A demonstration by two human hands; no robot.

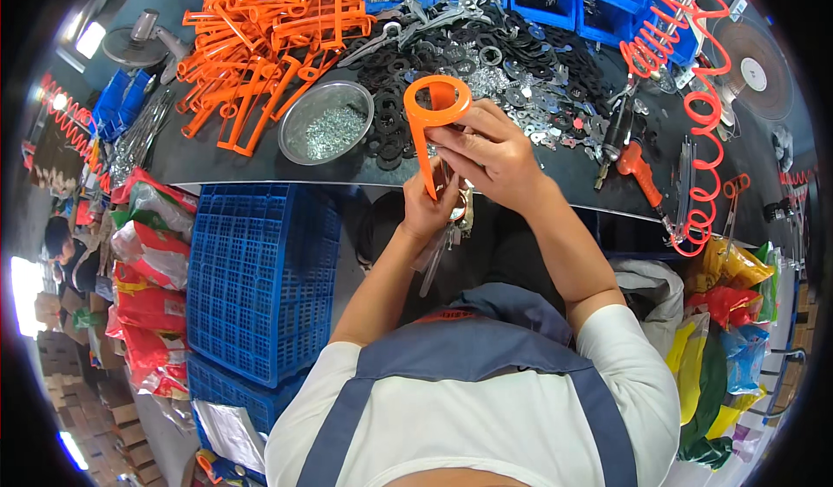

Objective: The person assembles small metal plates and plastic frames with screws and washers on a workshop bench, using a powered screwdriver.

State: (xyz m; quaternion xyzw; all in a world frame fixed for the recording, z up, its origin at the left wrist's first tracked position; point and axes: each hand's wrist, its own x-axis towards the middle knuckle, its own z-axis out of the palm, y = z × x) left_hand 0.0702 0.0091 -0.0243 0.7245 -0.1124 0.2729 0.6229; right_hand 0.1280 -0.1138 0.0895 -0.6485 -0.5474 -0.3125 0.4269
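Above a dark cluttered workbench (260, 170), both hands, left hand (428, 209) and right hand (490, 153), grip a glossy ring-topped orange plastic handle (432, 118).

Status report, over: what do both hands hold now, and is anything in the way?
Left hand and right hand both shut on orange ring handle. Metal blades hang below left hand. Nothing between hands and handle.

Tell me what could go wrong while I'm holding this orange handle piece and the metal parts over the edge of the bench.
1. The orange ring handle and the metal parts in your left hand are held past the bench edge, so a slip would likely drop them toward your lap or the floor.
2. The metal bowl of small fasteners sits near that edge; an elbow or forearm could knock it off.
3. The right hand covers the joint, so pinched fingers seem possible.
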